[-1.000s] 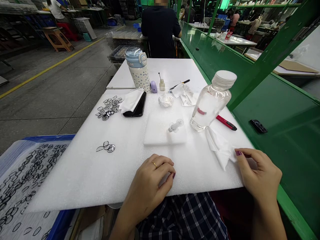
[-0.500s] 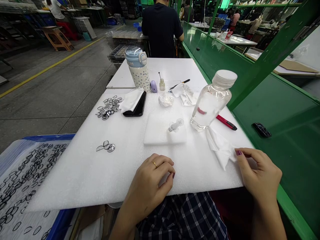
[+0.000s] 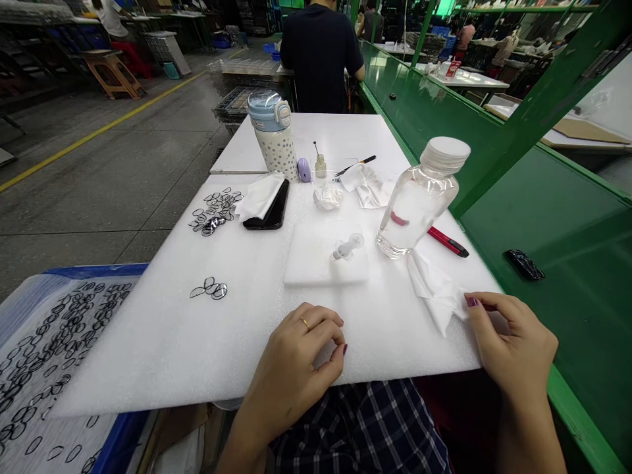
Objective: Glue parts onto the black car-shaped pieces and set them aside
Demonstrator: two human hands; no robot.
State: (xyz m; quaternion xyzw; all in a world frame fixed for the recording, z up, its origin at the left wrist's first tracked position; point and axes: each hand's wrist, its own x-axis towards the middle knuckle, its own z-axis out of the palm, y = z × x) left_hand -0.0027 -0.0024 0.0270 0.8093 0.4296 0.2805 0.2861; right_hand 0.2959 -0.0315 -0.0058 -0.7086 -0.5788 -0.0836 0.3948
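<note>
Head view: the left hand (image 3: 291,372), wearing a gold ring, rests on the near edge of a flat white polyethylene foam sheet (image 3: 148,355). Its fingers are curled inward and pressed together; whether anything lies inside the curl cannot be told. The right hand (image 3: 513,345) lies at the sheet's near right corner, its fingers bent and close together. The index fingertip (image 3: 471,301), with dark painted nail, touches the edge of a crumpled white cloth wipe (image 3: 434,293). Whether that wipe is pinched cannot be told, as the thumb is hidden.

On the foam sheet, behind the wipe, stands a clear plastic bottle with a white cap (image 3: 419,204). A small square white foam pad (image 3: 320,260) lies at the sheet's centre. A small group of thin black oval rings (image 3: 210,288) lies left of centre, and a larger heap of the same rings (image 3: 214,214) lies near the far edge.
</note>
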